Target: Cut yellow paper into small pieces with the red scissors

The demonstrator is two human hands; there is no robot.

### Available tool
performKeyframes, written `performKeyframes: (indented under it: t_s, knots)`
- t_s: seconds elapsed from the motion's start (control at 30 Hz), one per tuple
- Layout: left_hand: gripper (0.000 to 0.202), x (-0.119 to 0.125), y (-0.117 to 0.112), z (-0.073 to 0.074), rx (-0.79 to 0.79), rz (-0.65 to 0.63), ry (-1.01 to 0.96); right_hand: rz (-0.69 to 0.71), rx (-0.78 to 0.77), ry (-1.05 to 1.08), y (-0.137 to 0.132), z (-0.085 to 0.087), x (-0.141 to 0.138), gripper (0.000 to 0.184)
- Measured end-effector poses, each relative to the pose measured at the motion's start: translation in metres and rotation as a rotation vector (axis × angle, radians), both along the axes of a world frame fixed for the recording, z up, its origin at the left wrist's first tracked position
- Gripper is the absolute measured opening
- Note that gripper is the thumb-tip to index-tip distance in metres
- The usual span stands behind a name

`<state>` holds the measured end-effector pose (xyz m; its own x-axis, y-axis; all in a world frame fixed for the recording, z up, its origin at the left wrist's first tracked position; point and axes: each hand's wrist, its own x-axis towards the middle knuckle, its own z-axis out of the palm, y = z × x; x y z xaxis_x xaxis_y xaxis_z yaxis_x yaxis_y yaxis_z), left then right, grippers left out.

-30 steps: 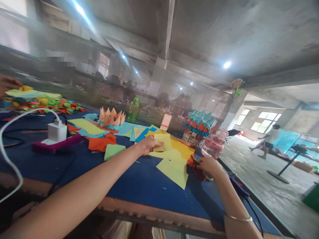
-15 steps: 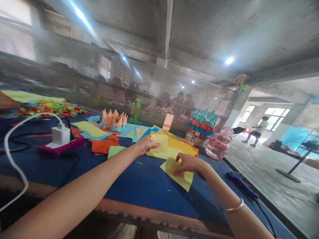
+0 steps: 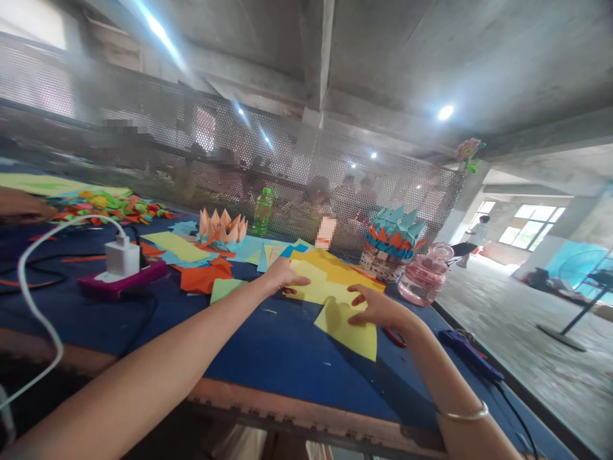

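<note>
Two hands on yellow paper, loose sheets ready to slide

Both hands rest on paper near the middle of the blue bench (image 3: pixel 268 348). The right hand (image 3: pixel 378 306) lies open, its fingers spread flat on a single yellow sheet (image 3: pixel 349 332) that sits nearest the bench's front edge. The left hand (image 3: pixel 282 278) reaches onto the yellow stack (image 3: pixel 330 281) just behind. Its fingers are stretched over the stack's edge and its thumb is tucked low, so I cannot tell whether it pinches a sheet or only presses.

The sheet is held by light pressure alone, so a sideways push could make it skid or crease. Red-handled scissors (image 3: pixel 395 337) lie just beside the right wrist and could be knocked toward the glue gun (image 3: pixel 467 348). A wide sweep could also nudge the pink jar (image 3: pixel 426 281).
</note>
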<state>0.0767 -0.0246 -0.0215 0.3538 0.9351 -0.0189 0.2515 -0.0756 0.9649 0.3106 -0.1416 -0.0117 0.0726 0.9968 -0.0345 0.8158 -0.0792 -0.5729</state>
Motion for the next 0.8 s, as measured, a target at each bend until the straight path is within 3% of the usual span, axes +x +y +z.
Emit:
performKeyframes:
  t_s: [0.07,0.17,0.27,0.33,0.47,0.6,0.73,0.8]
  knots:
    - [0.040,0.000,-0.003,0.001,0.030,-0.028,0.046,-0.044,0.062,0.130,-0.003,0.007,0.013,0.073]
    - [0.040,0.004,-0.010,-0.003,0.088,-0.099,0.072,-0.056,0.225,0.505,-0.004,0.014,0.028,0.052]
    - [0.040,0.017,-0.017,-0.009,0.134,-0.157,0.064,-0.122,0.365,0.821,-0.001,0.015,0.028,0.038]
    - [0.040,0.028,-0.021,-0.012,0.152,-0.158,0.088,-0.104,0.347,0.890,0.002,0.010,0.020,0.034]
    - [0.027,0.045,-0.030,-0.010,0.161,-0.160,0.268,-0.068,0.170,0.688,0.010,-0.007,0.001,0.028]
    - [0.012,0.049,-0.036,-0.006,0.133,-0.200,0.328,-0.054,0.135,0.435,0.018,-0.017,-0.005,0.018]
    - [0.010,0.044,-0.033,-0.005,0.046,-0.156,0.281,-0.069,0.148,0.331,0.016,-0.012,0.005,0.012]
    - [0.015,0.040,-0.028,-0.003,0.125,-0.085,0.284,-0.103,0.158,0.337,0.011,-0.007,0.014,0.012]
